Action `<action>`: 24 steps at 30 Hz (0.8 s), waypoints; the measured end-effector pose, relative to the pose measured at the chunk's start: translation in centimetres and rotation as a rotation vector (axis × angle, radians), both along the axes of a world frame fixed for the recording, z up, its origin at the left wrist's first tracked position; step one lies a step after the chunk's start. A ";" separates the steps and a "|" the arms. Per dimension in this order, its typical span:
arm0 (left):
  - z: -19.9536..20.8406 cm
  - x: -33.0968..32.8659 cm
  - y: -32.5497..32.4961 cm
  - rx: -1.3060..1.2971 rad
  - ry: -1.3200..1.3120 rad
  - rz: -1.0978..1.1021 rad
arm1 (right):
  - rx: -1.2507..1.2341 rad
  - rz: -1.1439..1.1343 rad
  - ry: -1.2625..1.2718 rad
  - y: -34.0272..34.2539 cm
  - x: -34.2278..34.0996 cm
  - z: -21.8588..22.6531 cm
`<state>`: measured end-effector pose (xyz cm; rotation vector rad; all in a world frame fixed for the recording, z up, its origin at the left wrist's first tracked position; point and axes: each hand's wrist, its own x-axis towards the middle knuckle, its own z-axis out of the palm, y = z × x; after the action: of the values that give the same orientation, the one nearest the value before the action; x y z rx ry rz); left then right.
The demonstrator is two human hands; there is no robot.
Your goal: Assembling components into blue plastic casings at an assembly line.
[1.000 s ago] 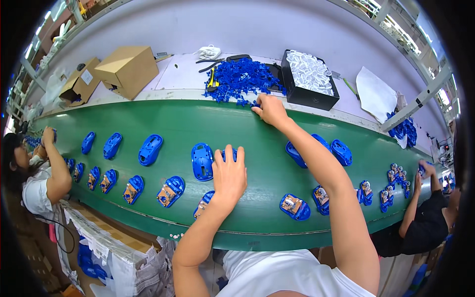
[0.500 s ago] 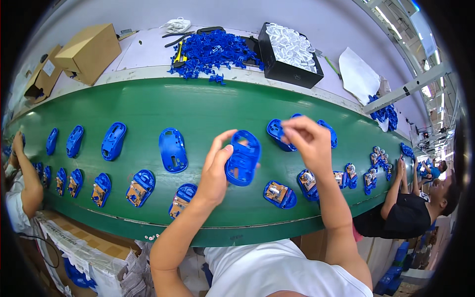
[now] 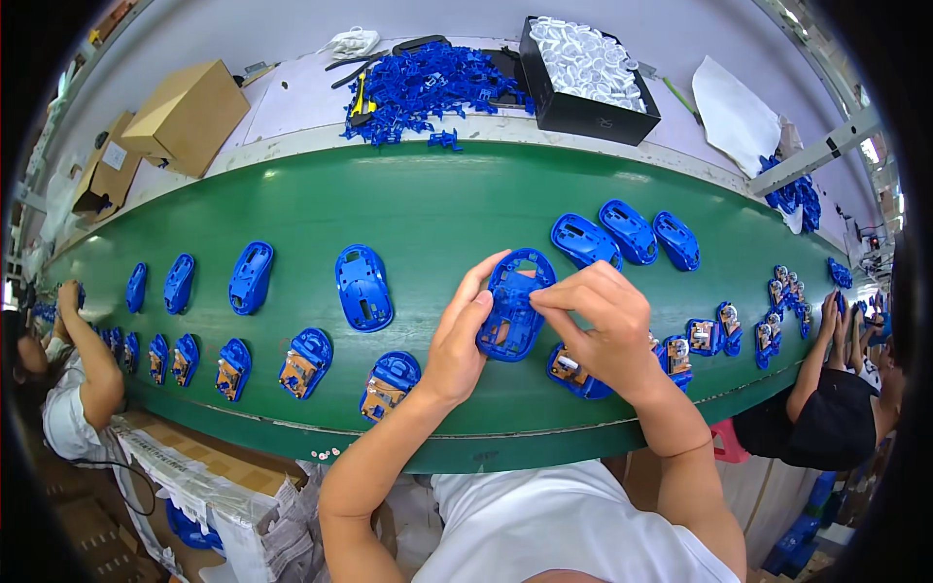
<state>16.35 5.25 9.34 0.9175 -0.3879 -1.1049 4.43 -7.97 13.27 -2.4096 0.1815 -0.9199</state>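
My left hand (image 3: 459,335) grips a blue computer mouse shell (image 3: 513,316) by its left edge, thumb over the rim, hollow inside facing up. My right hand (image 3: 604,325) is pinched at the shell's upper right part; whatever sits between its fingertips is too small or hidden to make out. Under my right wrist, partly covered, lies a mouse half with a circuit board (image 3: 573,374). Another such half with a board (image 3: 389,387) rests beside my left forearm. Left of the held shell, an upturned mouse shell (image 3: 363,289) lies on the green conveyor belt (image 3: 447,194).
Several blue shells (image 3: 627,233) lie beyond my right hand, and two rows of mouse parts stretch left. Behind the belt are a heap of small blue plastic pieces (image 3: 428,92), a black box (image 3: 595,121) of clear discs and a cardboard box (image 3: 190,117). Co-workers sit at both sides.
My right hand has come down and left from above the belt to the inside of the held shell. The view has shifted, and the left hand still holds the shell.
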 end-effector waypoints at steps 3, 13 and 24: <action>0.3 0.2 0.0 0.002 -0.036 -0.004 | 0.004 -0.002 0.030 0.1 0.1 0.2; -1.1 1.2 0.5 -0.040 -0.070 -0.042 | 0.189 -0.025 -0.013 -1.0 0.5 0.9; 0.3 2.9 1.2 0.161 -0.235 0.049 | 0.226 -0.067 -0.010 -1.6 0.7 1.0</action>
<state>19.26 6.48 9.69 1.1988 -0.4709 -0.9963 5.10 -9.56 14.27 -2.2014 0.3452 -0.8895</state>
